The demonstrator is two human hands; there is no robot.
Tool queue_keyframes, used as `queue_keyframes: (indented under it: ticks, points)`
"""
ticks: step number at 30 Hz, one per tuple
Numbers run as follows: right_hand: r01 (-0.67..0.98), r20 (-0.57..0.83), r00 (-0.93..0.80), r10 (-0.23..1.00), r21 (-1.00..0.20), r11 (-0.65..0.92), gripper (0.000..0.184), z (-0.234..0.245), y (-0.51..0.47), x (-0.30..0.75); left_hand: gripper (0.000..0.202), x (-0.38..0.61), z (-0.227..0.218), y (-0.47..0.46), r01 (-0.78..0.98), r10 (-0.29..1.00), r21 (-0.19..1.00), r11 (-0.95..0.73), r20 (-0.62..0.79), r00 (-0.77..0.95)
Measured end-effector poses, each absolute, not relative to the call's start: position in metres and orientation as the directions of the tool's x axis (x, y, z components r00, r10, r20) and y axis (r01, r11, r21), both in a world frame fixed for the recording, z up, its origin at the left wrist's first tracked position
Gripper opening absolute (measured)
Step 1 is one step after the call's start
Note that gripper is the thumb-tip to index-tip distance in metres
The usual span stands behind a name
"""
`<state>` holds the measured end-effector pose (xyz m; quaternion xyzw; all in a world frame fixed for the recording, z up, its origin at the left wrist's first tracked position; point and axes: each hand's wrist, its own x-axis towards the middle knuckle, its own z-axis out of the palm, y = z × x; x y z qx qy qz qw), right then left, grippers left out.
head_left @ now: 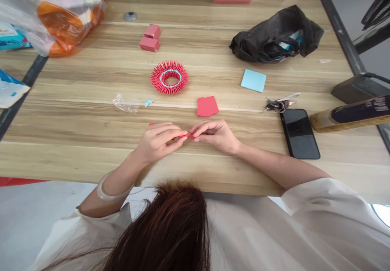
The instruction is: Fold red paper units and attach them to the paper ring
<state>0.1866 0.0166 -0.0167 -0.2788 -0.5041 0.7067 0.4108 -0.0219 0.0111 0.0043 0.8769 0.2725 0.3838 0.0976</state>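
Observation:
Near the table's front edge, my left hand (160,141) and my right hand (215,135) pinch a small folded piece of red paper (185,135) between thumbs and fingers. Most of the paper is hidden by the fingers. Just beyond my right hand lies a loose stack of red paper sheets (207,106). Farther off, a ring of red folded paper pieces (155,78) with a light blue inner row rests on the wood. A small blue folded paper piece (148,103) sits beyond my left hand. A bit of red (152,124) peeks out behind that hand.
Clear plastic wrap (125,103) lies at left, two red paper blocks (150,43) farther back. To the right are a blue sticky-note pad (253,81), keys (277,105), a phone (300,133), a can (353,114) and a black plastic bag (268,39). A full plastic bag (67,23) stands back left.

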Motion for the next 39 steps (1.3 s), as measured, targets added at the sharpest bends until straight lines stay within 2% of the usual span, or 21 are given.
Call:
queue_keyframes:
  ticks: [15,39]
  points:
    - [-0.315,-0.036,-0.502,0.864,-0.923,-0.222,0.012,-0.0174,0.0148,0.1856,0.019,-0.0219,0.0055,0.0107,0.390,0.516,0.340,-0.856,0.622,0.589]
    - [-0.275,-0.057,-0.500,0.864,-0.936,-0.221,0.009,-0.0160,0.0155,0.1864,0.015,-0.0234,0.0025,0.0108,0.412,0.530,0.339,-0.846,0.619,0.580]
